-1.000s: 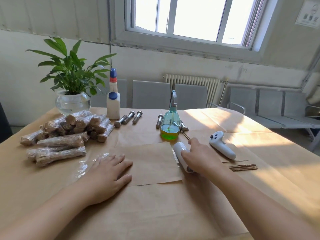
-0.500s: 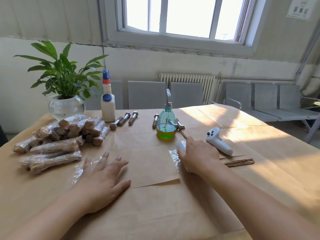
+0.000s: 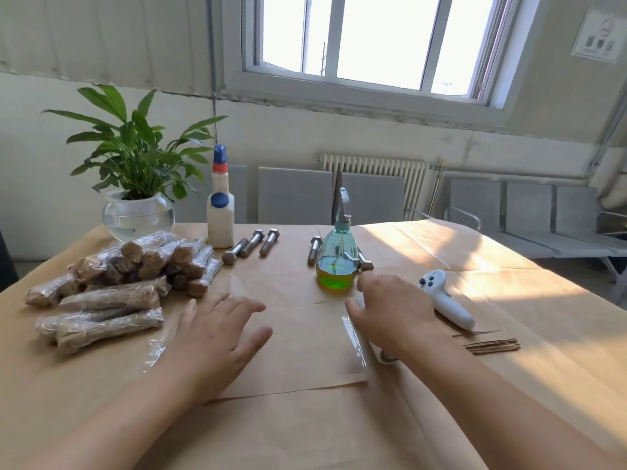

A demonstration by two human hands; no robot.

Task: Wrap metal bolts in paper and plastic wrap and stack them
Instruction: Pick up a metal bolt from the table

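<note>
A loose sheet of brown paper (image 3: 298,337) lies flat before me with clear plastic wrap (image 3: 156,351) stretched across it. My left hand (image 3: 217,334) hovers just over the sheet's left part, fingers spread and empty. My right hand (image 3: 390,313) covers the white plastic wrap roll (image 3: 369,351) at the sheet's right edge, gripping it. Three bare metal bolts (image 3: 251,245) lie at the back centre, with more bolts (image 3: 314,251) behind the green bottle. A pile of wrapped bolts (image 3: 129,279) sits at the left.
A green spray bottle (image 3: 337,262) stands just beyond my right hand. A white controller (image 3: 444,300) and thin brown sticks (image 3: 492,346) lie to the right. A white glue bottle (image 3: 220,212) and a potted plant (image 3: 135,184) stand at the back left. Brown paper covers the table (image 3: 509,283).
My left hand has lifted its fingers off the sheet and shifted slightly forward. My right hand has closed further over the roll, hiding most of it. The camera has tilted up.
</note>
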